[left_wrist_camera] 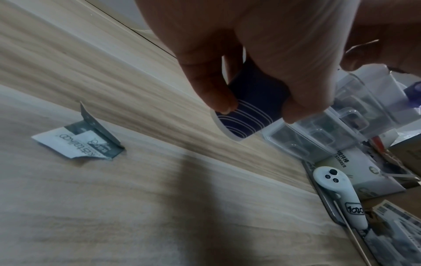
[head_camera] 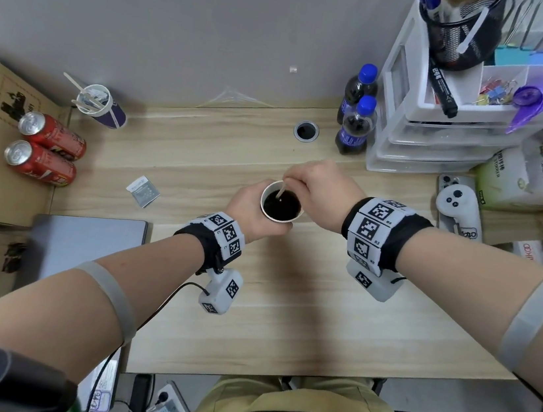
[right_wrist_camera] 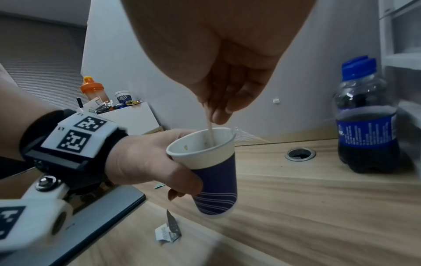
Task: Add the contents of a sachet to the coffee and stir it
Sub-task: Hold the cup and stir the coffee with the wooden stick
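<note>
While the left hand grips the cup of dark coffee, lifted off the desk, the right hand pinches a stirrer dipped in it. Left of them, the torn sachet lies on the desk.

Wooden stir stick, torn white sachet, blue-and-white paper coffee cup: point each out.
wooden stir stick [right_wrist_camera: 210, 129]: right wrist view, bare shaft above the rim.
torn white sachet [head_camera: 143, 191]: head view, middle of the wrapper on the desk.
blue-and-white paper coffee cup [right_wrist_camera: 216, 181]: right wrist view, blue side wall.
</note>
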Tool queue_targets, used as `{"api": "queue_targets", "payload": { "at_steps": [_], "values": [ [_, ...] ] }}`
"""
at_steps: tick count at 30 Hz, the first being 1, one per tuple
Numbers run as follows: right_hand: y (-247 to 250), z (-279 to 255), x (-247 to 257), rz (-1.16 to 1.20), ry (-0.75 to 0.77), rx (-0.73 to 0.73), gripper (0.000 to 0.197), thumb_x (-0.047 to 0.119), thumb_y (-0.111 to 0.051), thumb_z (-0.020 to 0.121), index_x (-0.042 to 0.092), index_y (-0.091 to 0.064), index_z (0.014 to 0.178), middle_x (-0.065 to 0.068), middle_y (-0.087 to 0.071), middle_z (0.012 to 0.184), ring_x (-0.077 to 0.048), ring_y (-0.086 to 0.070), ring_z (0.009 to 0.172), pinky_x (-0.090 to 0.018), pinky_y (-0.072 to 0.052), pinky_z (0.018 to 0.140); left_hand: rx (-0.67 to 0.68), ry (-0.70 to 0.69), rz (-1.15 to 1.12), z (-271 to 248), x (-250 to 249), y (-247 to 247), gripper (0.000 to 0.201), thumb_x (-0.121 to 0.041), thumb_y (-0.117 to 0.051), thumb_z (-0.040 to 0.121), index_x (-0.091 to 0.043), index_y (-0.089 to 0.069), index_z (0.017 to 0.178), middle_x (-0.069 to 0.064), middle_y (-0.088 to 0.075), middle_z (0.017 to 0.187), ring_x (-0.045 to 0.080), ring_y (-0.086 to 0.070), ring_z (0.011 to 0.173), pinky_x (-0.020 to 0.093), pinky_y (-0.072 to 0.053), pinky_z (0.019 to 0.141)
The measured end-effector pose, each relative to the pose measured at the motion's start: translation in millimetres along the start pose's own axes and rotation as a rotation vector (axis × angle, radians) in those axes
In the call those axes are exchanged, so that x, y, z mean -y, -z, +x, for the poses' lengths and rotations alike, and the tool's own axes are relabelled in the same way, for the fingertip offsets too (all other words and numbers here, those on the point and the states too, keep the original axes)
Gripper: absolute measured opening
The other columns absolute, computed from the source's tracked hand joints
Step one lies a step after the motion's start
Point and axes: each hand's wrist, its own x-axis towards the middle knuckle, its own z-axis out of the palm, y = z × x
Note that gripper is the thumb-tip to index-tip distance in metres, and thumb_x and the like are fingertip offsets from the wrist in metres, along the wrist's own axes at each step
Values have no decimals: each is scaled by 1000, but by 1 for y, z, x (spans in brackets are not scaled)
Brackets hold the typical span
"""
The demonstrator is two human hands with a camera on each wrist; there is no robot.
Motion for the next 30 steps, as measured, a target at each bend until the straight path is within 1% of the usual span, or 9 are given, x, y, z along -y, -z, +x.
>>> {"api": "queue_targets", "payload": {
  "at_steps": [4,7,9,12,18,22,24,26,30],
  "values": [
    [7,-1,-2,-142,-29,4,30,27,-39,93,14,-65,89,-10,-69,86,-36,-62,81,-46,-53,72,-26,4,-28,-1,1,3,43,-28,-86,61,-39,-62,94,-12,-71,87,11,-68,84,24,-53,72],
    [8,-6,0,-36,13,83,31,29,-42,91,16,-70,90,-6,-72,84,-30,-64,79,-44,-54,73,-11,1,6,-3,0,2,38,-28,-84,62,-42,-56,83,-12,-67,79,14,-66,77,27,-52,69],
    [5,-8,6,57,48,110,27,25,-48,93,16,-74,95,-3,-75,87,-23,-66,81,-39,-54,77,5,1,32,-5,-2,1,33,-32,-81,60,-38,-55,79,-9,-67,76,17,-67,75,34,-56,68],
    [2,-7,8,72,70,41,27,23,-48,95,17,-74,98,-1,-76,90,-21,-67,84,-38,-53,80,12,-4,38,-5,-4,0,36,-36,-77,57,-28,-61,88,-6,-71,79,18,-69,77,40,-58,71],
    [10,-6,0,-81,30,49,31,29,-40,95,16,-68,96,-5,-72,95,-31,-63,89,-46,-52,80,-17,-9,-22,-5,0,3,40,-28,-84,61,-39,-60,92,-11,-70,84,12,-68,82,28,-55,72],
    [12,-11,5,-10,33,91,27,26,-47,93,13,-71,90,-6,-72,83,-28,-63,78,-44,-53,73,-11,-5,-9,-4,1,5,38,-31,-83,60,-45,-56,82,-16,-65,76,2,-62,72,19,-45,65],
    [11,-13,10,73,62,85,23,21,-53,93,12,-73,89,-4,-74,80,-23,-63,74,-40,-53,73,-2,-7,-1,-4,0,7,39,-31,-83,60,-46,-53,78,-16,-64,74,2,-60,69,19,-43,63],
    [10,-13,13,126,59,71,22,19,-54,93,14,-74,92,-3,-75,82,-21,-66,76,-38,-53,75,2,-3,-7,-3,-1,6,36,-31,-83,59,-41,-55,80,-13,-67,77,7,-64,72,24,-48,63],
    [9,-7,10,57,19,-9,27,24,-46,93,15,-72,92,-6,-74,85,-28,-65,83,-43,-53,77,5,0,-8,-3,-4,3,38,-33,-81,57,-32,-60,89,-8,-71,82,14,-69,79,29,-55,68]
  ]
}}
